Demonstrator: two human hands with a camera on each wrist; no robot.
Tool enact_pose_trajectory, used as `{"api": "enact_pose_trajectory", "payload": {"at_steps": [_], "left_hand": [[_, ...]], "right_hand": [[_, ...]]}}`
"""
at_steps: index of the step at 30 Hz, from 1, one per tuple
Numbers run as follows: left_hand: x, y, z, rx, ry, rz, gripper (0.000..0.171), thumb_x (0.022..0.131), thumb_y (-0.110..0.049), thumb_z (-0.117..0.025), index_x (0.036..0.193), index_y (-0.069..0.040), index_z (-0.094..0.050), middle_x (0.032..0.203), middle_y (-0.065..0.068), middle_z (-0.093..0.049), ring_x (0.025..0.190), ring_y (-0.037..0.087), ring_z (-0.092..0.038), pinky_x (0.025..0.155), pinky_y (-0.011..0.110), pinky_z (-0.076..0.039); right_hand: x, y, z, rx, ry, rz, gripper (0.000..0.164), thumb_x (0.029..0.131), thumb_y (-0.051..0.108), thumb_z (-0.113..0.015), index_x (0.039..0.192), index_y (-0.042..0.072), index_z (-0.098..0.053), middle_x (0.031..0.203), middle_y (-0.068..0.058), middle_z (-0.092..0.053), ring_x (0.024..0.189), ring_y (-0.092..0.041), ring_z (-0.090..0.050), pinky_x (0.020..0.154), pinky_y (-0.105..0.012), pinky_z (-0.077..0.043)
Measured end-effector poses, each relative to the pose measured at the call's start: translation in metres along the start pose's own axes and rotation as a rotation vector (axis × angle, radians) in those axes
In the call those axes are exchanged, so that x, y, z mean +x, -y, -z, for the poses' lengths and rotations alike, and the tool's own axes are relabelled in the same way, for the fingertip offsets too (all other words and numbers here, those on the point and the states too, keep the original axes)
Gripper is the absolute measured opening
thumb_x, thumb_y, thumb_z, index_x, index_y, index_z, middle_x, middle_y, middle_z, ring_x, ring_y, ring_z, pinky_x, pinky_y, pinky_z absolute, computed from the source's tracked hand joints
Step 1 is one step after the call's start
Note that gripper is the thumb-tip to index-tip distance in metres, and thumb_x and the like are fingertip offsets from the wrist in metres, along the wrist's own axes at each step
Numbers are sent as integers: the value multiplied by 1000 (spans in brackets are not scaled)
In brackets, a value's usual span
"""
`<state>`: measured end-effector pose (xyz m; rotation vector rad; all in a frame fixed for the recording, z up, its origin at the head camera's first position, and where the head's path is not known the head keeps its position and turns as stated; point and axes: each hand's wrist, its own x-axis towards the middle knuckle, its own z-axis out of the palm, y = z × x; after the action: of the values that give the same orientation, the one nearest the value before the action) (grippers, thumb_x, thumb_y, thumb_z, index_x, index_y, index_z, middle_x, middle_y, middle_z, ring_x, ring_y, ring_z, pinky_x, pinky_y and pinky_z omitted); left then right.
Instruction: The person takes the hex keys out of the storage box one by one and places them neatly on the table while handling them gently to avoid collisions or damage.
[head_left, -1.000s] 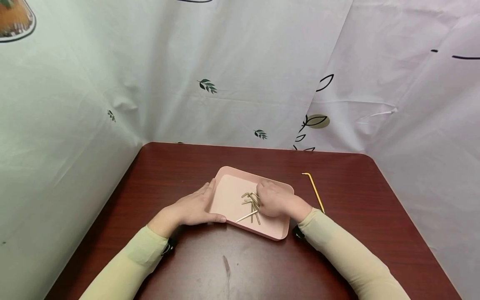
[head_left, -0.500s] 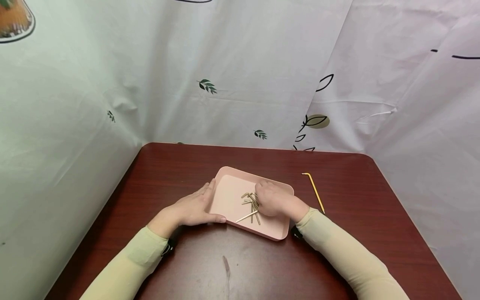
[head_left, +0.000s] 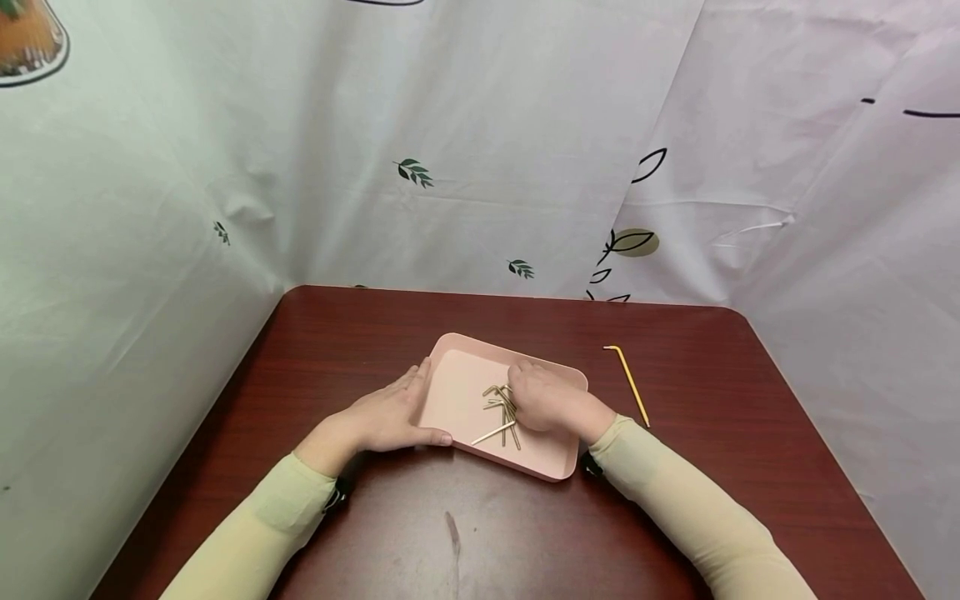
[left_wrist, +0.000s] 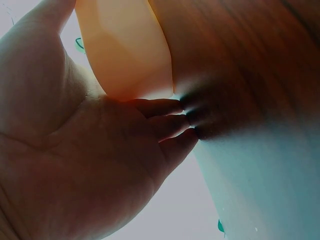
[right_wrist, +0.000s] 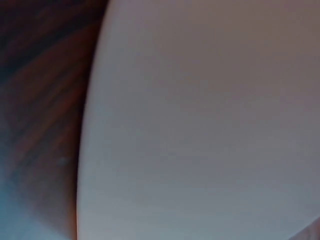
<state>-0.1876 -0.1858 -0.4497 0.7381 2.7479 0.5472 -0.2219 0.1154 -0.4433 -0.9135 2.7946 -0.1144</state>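
A pink tray (head_left: 457, 379) lies at a slant on the dark red table. Several brass-coloured L-shaped hex keys (head_left: 492, 432) lie in a loose pile inside it. My left hand (head_left: 382, 417) rests against the tray's left end, fingers straight along the outer wall and thumb on the near edge; the left wrist view shows those fingers (left_wrist: 167, 122) touching the wall. Inside the tray, my right hand (head_left: 551, 402) is bent down over the right side of the pile. Its fingertips are hidden, so any grip on a key cannot be seen.
A yellow L-shaped hex key (head_left: 632, 385) with a bare metal tip lies on the table (head_left: 705, 400), right of the tray. White printed sheeting (head_left: 480, 225) stands behind the table and on both sides. The tray's wall (right_wrist: 95, 150) fills most of the right wrist view.
My right hand and forearm have shifted slightly left over the pile. The left hand, the tray and the visible hex keys stay where they were.
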Motion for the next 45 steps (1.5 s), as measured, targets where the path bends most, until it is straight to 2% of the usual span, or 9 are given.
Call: {"api": "enact_pose_trajectory", "payload": {"at_steps": [8, 15, 35, 45], "left_hand": [[0, 0, -1, -1, 2, 4, 138, 93, -81, -72, 174, 10, -7, 182, 30, -15, 166, 47, -24, 130, 57, -33], [1, -1, 0, -18, -8, -16, 134, 95, -73, -76, 173, 11, -7, 181, 32, -14, 166, 49, -24, 130, 59, -32], [1, 0, 0, -11, -5, -14, 137, 93, -80, -72, 174, 10, -7, 181, 31, -13, 166, 48, -24, 131, 57, -31], [1, 0, 0, -20, -5, -12, 135, 94, -76, -75, 173, 11, -7, 181, 31, -13, 166, 48, -24, 130, 58, -32]], "right_hand": [[2, 1, -3, -1, -9, -7, 15, 104, 6, -63, 111, -6, -57, 109, -19, -57, 96, -31, -64, 94, -48, -57], [3, 1, -5, -14, -15, -7, 14, 101, 3, -64, 111, -5, -57, 105, -17, -57, 94, -30, -63, 92, -46, -58], [2, 0, -4, 13, -11, -19, 14, 100, 1, -65, 109, -4, -56, 100, -14, -57, 92, -30, -65, 92, -47, -59], [2, 0, -3, 17, -8, -17, 15, 99, -1, -66, 110, -5, -57, 98, -14, -58, 93, -30, -65, 92, -47, -59]]}}
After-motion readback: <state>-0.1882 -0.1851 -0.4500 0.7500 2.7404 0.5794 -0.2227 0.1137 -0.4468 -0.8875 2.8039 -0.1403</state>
